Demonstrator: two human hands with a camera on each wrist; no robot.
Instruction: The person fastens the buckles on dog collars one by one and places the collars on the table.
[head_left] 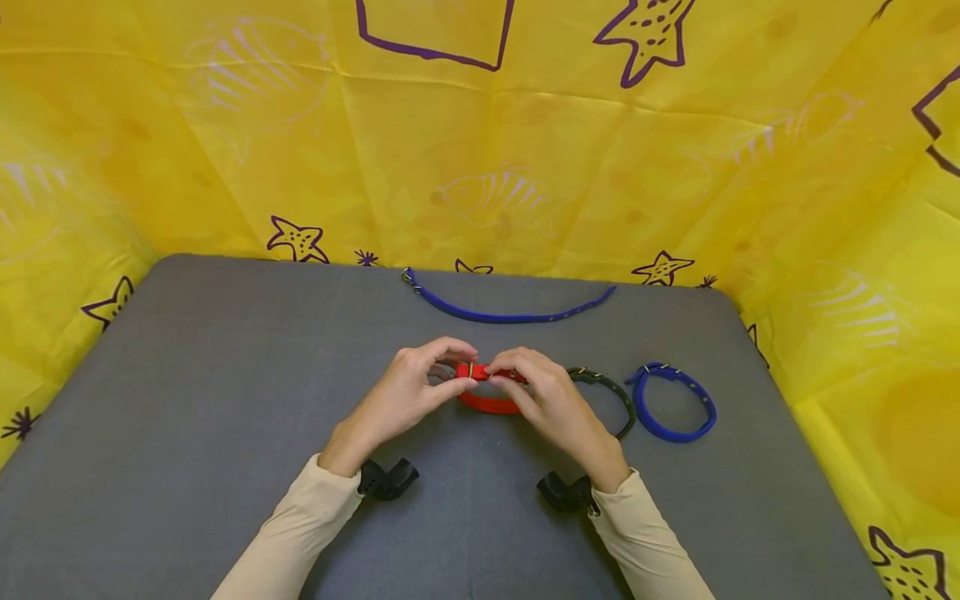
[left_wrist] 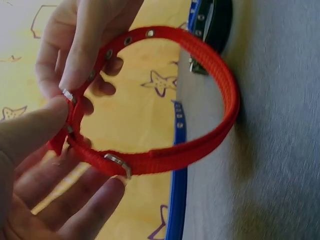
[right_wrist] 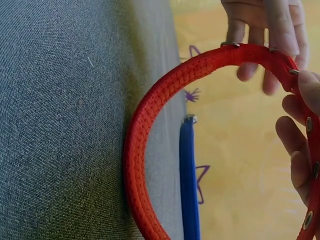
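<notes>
Closest to me, cream sleeves at both forearms, a black wrist mount below my left hand, another below my right. Both hands busy: left hand curled in, thumb and fingers pinching the red collar near its metal buckle; right hand also nearly closed, thumb and fingertips pinching the same collar's strap beside that buckle. Collar bent into a loop between my hands, eyelets running along the strap on the right-hand side; cannot tell whether its lower curve touches the grey desk. Just right of my right hand, partly hidden by it, a dark green collar, looped. Farther right, near the green one, a blue collar, also looped. Beyond both hands, a blue strap lying open in a shallow curve, buckle at its left end. Farthest off, yellow cloth printed with starfish and fish.
</notes>
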